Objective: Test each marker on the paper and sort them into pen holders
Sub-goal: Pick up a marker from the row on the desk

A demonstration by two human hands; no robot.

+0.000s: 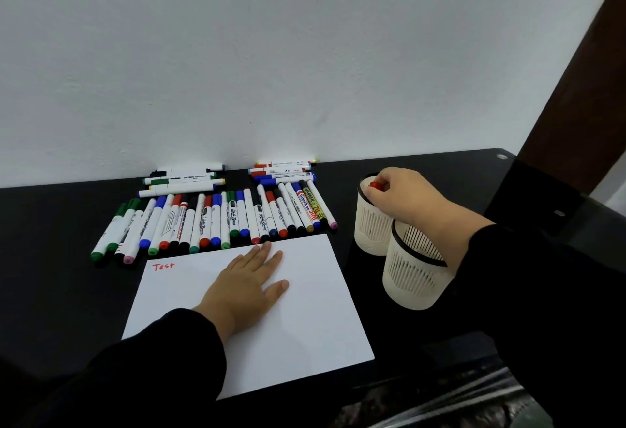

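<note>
The black tabletop (61, 292) carries everything, and the white paper (305, 309) near its front edge serves as the landmark. The paper has the word "Test" in red near its far left corner and is otherwise blank.

Just beyond the paper's far edge lies a long row of markers (216, 221), caps mostly toward the paper, with two smaller stacks behind them against the wall. To the right of the paper stand two white slotted pen holders: the near holder (411, 278) and, touching it on its far side, the far holder (372, 227).

The left hand (247, 282) lies flat and released on the paper, palm down, pinning the sheet. The right hand (403, 190) reaches over the far holder's rim, fingers pinched on a red marker (375, 185) whose red end shows at the mouth.

Judging from this, the red marker has been tested and is being sorted. To do it well, lower it upright inside the rim before letting go, so the light holder is not nudged or tipped, and keep the forearm clear of the near holder on withdrawal.
</note>
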